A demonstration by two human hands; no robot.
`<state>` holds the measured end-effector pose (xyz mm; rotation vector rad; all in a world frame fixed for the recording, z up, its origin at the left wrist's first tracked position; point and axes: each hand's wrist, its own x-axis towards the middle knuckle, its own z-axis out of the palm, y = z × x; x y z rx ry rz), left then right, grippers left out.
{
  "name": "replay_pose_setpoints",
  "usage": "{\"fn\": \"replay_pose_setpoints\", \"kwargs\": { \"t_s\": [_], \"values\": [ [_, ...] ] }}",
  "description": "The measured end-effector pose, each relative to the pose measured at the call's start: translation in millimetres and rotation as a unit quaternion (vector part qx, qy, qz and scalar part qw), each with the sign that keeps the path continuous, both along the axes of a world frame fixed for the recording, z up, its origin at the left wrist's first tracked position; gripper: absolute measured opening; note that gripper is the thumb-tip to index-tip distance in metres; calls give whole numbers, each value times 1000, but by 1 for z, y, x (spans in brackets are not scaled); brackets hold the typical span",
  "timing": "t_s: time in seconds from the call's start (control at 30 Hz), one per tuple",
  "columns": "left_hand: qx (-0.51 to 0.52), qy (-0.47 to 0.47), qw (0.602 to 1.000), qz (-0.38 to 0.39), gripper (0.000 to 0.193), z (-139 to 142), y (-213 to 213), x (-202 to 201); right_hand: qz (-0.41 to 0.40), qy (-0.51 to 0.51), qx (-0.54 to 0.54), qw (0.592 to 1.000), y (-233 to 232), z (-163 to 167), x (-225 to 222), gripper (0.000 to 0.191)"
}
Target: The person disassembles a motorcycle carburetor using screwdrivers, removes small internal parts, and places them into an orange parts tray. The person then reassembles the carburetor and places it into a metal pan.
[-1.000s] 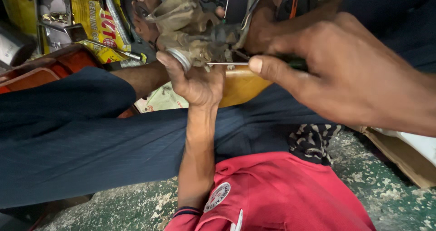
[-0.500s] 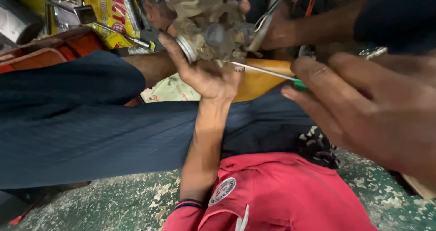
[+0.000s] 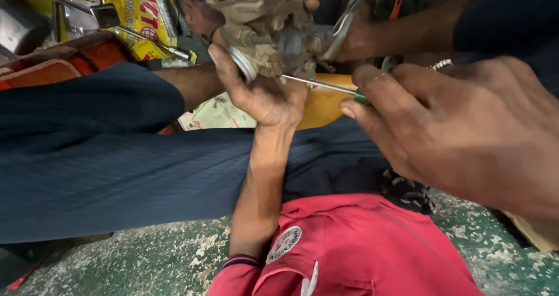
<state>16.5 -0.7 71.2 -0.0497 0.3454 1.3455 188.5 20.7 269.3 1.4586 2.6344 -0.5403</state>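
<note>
A speckled green-grey concrete floor [image 3: 145,255] lies below, crossed by a dark blue trouser leg [image 3: 116,162] and a red shirt [image 3: 349,249]. The right hand [image 3: 466,133] fills the near side, fingers pinched on a green-handled screwdriver [image 3: 326,86]. The left hand [image 3: 262,92] cups a grimy carburetor [image 3: 273,34] from beneath, held up at the top centre. The screwdriver's thin tip touches the carburetor's underside.

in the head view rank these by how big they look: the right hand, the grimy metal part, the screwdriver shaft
1. right hand, largest, though it is nearest the camera
2. grimy metal part
3. screwdriver shaft, thinnest
</note>
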Motion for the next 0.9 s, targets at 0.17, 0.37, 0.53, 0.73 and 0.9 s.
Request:
{"fn": "replay_pose_setpoints", "kwargs": {
  "t_s": [0.17, 0.37, 0.53, 0.73, 0.9],
  "values": [
    [-15, 21, 1000, 5, 75, 2, 1, 1, 1, -57, -51, 997, 2, -2, 0, 38],
    [-19, 42, 999, 21, 71, 2, 3, 2, 52, -24, 18, 998, 4, -4, 4, 40],
    [-15, 51, 999, 8, 73, 2, 3, -1, 126, -20, 98, 987, 4, -7, 7, 46],
    [-22, 81, 996, 8, 72, 4, 3, 1, 128, -54, 140, 980, -3, -5, 7, 42],
    [-80, 93, 992, 36, 65, 10, 4, 0, 86, -66, 87, 990, 4, -2, 3, 39]
  ]
}}
